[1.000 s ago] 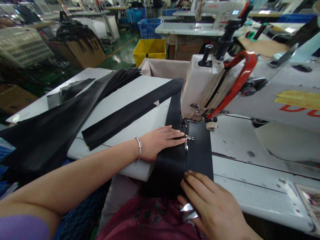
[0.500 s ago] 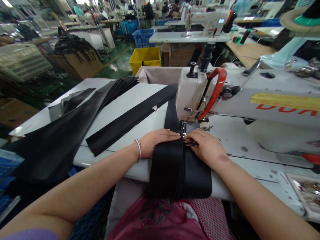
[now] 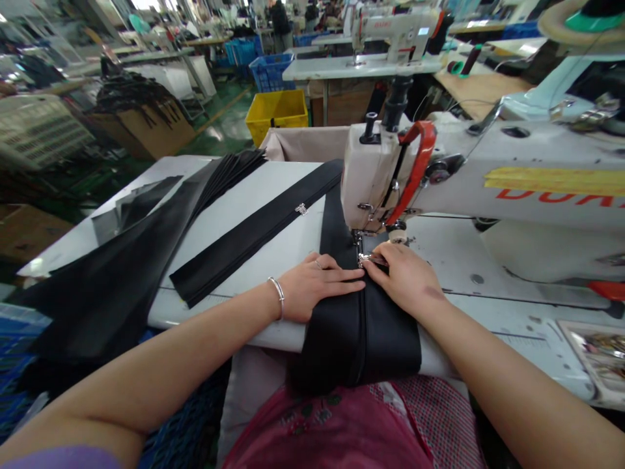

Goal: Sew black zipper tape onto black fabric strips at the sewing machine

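Black panel [image 3: 336, 332], left hand [image 3: 310, 286] flat, fingers outstretched, right hand [image 3: 407, 277] curled, fingers pinching metal piece [image 3: 379, 260]

White table [image 3: 258, 270]: black panel [image 3: 385, 332], strip [image 3: 256, 229], dark sheets [image 3: 131, 260], sewing machine [image 3: 459, 179].

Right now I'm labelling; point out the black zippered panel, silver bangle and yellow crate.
Black zippered panel [image 3: 389, 335]: head view, lower right half.
Silver bangle [image 3: 280, 297]: head view, band.
Yellow crate [image 3: 277, 112]: head view, wall.

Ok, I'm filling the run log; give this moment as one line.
left hand: palm down, black panel; right hand: at metal pulls, grip unclear; sewing machine: beyond hands; black strip: left of machine
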{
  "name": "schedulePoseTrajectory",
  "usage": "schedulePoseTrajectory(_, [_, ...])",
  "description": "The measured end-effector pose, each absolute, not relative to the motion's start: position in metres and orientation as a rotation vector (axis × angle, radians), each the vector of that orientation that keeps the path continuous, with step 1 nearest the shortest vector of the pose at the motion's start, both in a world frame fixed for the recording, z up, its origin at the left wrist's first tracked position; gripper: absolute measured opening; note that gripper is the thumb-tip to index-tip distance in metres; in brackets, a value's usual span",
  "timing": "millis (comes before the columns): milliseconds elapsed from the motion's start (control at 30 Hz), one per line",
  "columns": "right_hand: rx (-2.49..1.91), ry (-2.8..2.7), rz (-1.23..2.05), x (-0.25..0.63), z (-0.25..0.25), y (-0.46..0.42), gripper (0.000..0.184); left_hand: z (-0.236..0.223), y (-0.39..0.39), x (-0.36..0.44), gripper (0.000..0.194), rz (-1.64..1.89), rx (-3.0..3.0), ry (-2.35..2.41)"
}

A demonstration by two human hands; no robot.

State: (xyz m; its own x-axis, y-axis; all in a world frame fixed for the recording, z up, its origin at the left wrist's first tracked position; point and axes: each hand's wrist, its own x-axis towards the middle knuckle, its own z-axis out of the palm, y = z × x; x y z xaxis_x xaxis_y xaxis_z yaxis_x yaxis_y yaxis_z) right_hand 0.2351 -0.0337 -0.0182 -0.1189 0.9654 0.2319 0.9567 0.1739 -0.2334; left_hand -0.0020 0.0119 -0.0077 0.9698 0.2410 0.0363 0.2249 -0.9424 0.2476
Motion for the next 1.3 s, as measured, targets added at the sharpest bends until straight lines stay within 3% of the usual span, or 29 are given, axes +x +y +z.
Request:
schedulePoseTrajectory(233, [-2.069, -1.933, -0.033, 0.228, -0.021, 0.009, 0.038, -0.004, 0.01, 0.0, 0.073, 0.074, 2.869, 0.363])
schedulePoseTrajectory(400, [-2.092, -1.904, -0.058, 0.23, -0.014, 0.009, 0.039, -0.006, 0.01, 0.0, 0.073, 0.081, 2.885, 0.354])
schedulePoseTrajectory(533, [-1.622, -2.333, -0.026, 0.23, -0.014, -0.064, 0.028, -0.009, 0.01, -0.001, 0.081, 0.071, 2.912, 0.438])
schedulePoseTrajectory(667, [-1.251, -2.495, -0.015, 0.224, -0.022, -0.137, 0.032, -0.007, 0.01, -0.001, 0.086, 0.022, 2.92, 0.422])
schedulePoseTrajectory(1033, [-1.151, -2.522, -0.058, 0.222, -0.02, -0.16, 0.037, 0.0, 0.011, 0.0, 0.091, -0.052, 2.942, 0.393])
schedulePoseTrajectory(1300, [-1.173, -2.494, -0.119, 0.218, -0.023, -0.166, 0.05, 0.003, 0.013, 0.0, 0.096, -0.117, 2.939, 0.409])
